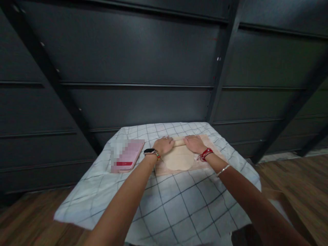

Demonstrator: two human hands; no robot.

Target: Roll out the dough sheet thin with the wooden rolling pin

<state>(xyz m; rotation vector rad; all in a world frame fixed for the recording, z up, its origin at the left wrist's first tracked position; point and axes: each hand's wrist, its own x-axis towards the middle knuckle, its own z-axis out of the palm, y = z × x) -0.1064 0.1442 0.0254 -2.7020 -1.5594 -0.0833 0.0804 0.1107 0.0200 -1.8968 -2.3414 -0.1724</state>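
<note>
A flat, roundish sheet of dough point(179, 159) lies on a peach-coloured mat point(161, 169). Across its far edge runs a pale rolling pin point(179, 142), with a hand at each end. My left hand point(164, 145), wearing a watch and a beaded bracelet at the wrist, is closed over the pin's left end. Over the right end my right hand point(195, 143) is curled, with red bracelets and a silver bangle on that arm. The pin's ends are hidden beneath my fingers.
A checked white cloth point(176, 201) covers the table. Left of the mat lies a pink, partly blurred flat packet or pad point(130, 153). A dark metal panel wall point(143, 58) rises behind the table. An open cardboard box point(289, 208) sits at the lower right on the wooden floor.
</note>
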